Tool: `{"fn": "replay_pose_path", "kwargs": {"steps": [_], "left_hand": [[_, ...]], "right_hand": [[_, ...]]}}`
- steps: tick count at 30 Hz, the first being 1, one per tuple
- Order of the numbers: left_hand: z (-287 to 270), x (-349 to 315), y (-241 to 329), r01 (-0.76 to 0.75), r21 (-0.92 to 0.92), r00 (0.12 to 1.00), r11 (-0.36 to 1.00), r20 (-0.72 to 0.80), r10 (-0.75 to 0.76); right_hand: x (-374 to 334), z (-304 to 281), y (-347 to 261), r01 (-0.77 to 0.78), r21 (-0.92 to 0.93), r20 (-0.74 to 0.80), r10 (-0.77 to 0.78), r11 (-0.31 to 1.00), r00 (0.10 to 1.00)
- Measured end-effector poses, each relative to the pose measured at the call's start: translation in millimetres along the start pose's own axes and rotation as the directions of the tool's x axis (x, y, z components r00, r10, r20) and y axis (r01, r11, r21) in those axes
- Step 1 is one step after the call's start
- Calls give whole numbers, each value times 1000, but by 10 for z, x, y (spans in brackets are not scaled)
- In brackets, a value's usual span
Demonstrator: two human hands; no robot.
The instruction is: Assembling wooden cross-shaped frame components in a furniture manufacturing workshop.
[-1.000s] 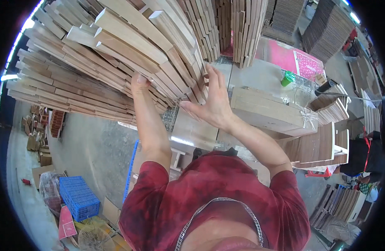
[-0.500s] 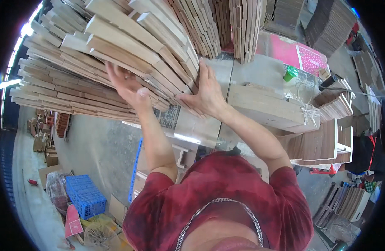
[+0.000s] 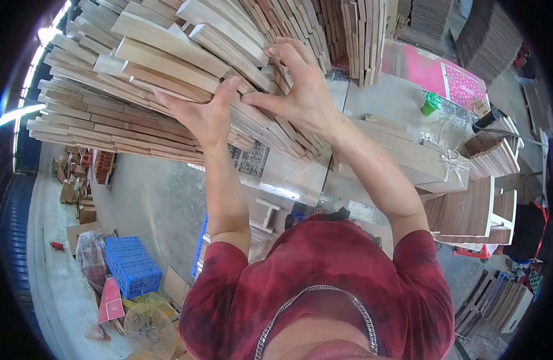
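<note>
A tall stack of pale and brown wooden strips [image 3: 168, 51] fills the upper left, their ends toward me. My left hand [image 3: 209, 117] is at its near side, thumb on a strip end and fingers reaching along the lower strips, partly hidden. To the right, my right hand [image 3: 306, 90] spans several strip ends, with bent fingers on the upper ones and the thumb pressed lower down. Both hands grip strips that still lie within the stack.
More upright strip stacks [image 3: 363, 42] stand behind on the grey table [image 3: 297, 174]. On the right are a green cup [image 3: 432, 103], a pink sheet [image 3: 414, 63] and a tied bundle of boards [image 3: 402, 150]. A blue crate [image 3: 132, 267] sits on the floor at lower left.
My right hand has gone from flat against the stack's side to bent fingers on the strip ends. The left thumb has moved onto a strip end. The view has shifted slightly.
</note>
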State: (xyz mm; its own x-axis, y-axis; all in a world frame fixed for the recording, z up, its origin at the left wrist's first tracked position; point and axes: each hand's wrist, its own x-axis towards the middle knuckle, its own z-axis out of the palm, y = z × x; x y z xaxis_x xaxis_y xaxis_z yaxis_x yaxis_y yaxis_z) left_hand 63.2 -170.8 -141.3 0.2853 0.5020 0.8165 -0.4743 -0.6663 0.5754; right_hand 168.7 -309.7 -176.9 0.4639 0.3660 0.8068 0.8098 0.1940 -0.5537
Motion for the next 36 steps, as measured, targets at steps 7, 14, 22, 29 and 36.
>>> {"fn": "replay_pose_path", "kwargs": {"steps": [7, 14, 22, 29, 36], "left_hand": [[-82, -5, 14, 12, 21, 997, 1000, 76, -14], [-179, -79, -82, -183, 90, 983, 979, 45, 180], [39, -89, -103, -163, 186, 987, 969, 34, 159], [87, -202, -160, -193, 242, 980, 951, 7, 197], [90, -335, -291, -245, 300, 965, 922, -11, 260]], "right_hand": [[-44, -104, -138, 208, -391, -39, -242, 896, 969], [76, -271, 11, 56, -106, -109, -67, 993, 992], [316, 117, 79, -56, 156, 73, 45, 986, 996], [257, 270, 124, -9, 145, 21, 6, 989, 1000], [103, 340, 191, 25, 114, -53, -19, 993, 998]]}}
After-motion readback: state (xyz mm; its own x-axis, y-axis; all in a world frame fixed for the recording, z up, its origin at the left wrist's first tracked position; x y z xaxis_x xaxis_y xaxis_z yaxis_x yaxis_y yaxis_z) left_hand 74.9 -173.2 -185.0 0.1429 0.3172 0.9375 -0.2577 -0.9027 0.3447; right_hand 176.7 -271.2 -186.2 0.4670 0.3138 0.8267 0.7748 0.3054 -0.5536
